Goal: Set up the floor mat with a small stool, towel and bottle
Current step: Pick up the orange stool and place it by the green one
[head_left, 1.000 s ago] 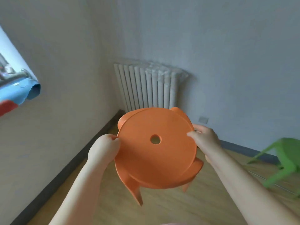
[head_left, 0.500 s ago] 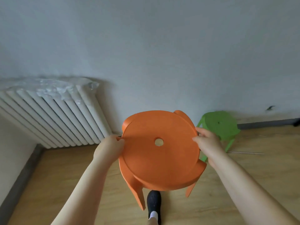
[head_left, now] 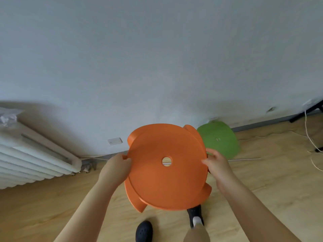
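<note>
Orange plastic fills the middle of the head view: a small round stool (head_left: pixel 166 170) with a hole at the centre of its seat, carried above the floor with the seat facing the camera and tipped slightly away, its curved legs pointing down and outward. The left hand (head_left: pixel 116 169) grips the seat's left rim, its fingers curled under the edge and the thumb lying on the upper surface near a notch in the rim. The right hand (head_left: pixel 217 165) grips the opposite rim, the thumb pressed on the top of the seat and the fingers wrapped round the edge behind it. The two hands are well apart, one on each side of the seat, both bare forearms reaching in from the bottom of the frame. Beneath the stool lies a light wooden floor (head_left: pixel 271 193), where two dark shoes (head_left: pixel 144 231) show, one partly hidden under the seat. Just behind the stool on the right stands a green stool (head_left: pixel 220 140) near the pale wall (head_left: pixel 157 58). A white radiator (head_left: pixel 31 154) runs along the left, and a white cord (head_left: pixel 312 144) trails across the floor at the far right.
</note>
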